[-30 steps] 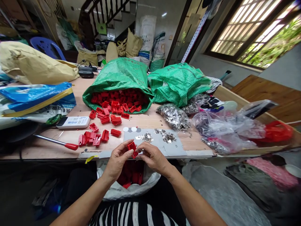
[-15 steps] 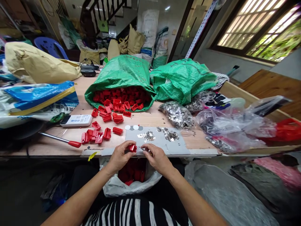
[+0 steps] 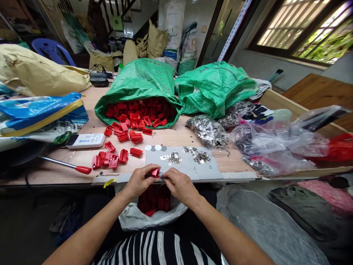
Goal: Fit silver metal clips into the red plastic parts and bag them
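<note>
A small, hollow, red plastic piece (image 3: 155, 172) was gripped between the thumb and fingers of the left hand (image 3: 139, 181), just above the front edge of the pale wooden counter (image 3: 173, 138). By the right hand (image 3: 179, 184), closed in a pinch, a thin metallic piece (image 3: 161, 177) was held. Half a second earlier a clear gap had been seen between the two pieces; now the metallic one had been brought up to the red one's end, though whether it had been inserted could not be told. A second earlier the red piece had been held more upright, with both hands close about it. The scattered silver metal bits (image 3: 175, 157) on the flat grey sheet (image 3: 187, 171) along the counter's front edge were left unchanged.
</note>
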The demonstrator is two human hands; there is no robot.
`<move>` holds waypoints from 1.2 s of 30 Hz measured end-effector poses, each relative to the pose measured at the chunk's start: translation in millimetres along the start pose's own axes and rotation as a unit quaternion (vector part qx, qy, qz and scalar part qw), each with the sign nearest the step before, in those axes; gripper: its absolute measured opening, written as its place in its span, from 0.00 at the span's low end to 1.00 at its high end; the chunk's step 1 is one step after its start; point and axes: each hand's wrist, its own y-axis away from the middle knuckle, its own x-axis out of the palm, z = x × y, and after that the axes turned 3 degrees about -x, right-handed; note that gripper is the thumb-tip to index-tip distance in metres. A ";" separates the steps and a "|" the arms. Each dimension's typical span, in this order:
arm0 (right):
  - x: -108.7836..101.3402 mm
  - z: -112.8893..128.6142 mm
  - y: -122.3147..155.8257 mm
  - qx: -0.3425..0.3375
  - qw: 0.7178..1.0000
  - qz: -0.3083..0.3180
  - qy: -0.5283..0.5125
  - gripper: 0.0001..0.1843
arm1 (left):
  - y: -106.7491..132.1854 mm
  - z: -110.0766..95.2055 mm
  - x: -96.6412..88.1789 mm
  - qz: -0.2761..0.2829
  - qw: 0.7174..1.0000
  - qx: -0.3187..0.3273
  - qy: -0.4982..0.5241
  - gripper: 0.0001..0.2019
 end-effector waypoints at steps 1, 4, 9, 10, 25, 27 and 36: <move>0.0 0.9 0.2 0.003 1.000 0.000 0.004 0.08 | 0.0 0.8 -0.1 0.005 1.000 -0.002 -0.002 0.17; 0.2 4.8 0.8 0.018 1.000 0.004 0.021 0.08 | -0.1 4.0 -0.2 0.016 1.000 -0.011 0.004 0.16; 3.2 21.4 -0.9 0.071 0.994 0.022 0.078 0.09 | -0.3 8.2 0.9 0.030 0.999 -0.011 0.020 0.14; 4.3 25.4 -1.9 0.085 0.992 0.026 0.093 0.09 | -0.4 8.5 1.4 0.029 0.999 -0.012 0.022 0.13; -1.7 13.7 7.9 0.011 0.994 -0.049 -0.097 0.09 | 16.6 -3.3 5.4 -0.037 0.986 -0.042 0.160 0.13; -3.0 14.3 11.1 0.008 0.989 -0.027 -0.145 0.11 | 20.7 -10.9 6.6 -0.064 0.961 -0.061 0.263 0.13; -9.8 32.4 12.3 -0.003 0.981 0.029 -0.193 0.20 | 31.5 -41.3 9.3 -0.040 0.747 -0.213 0.628 0.04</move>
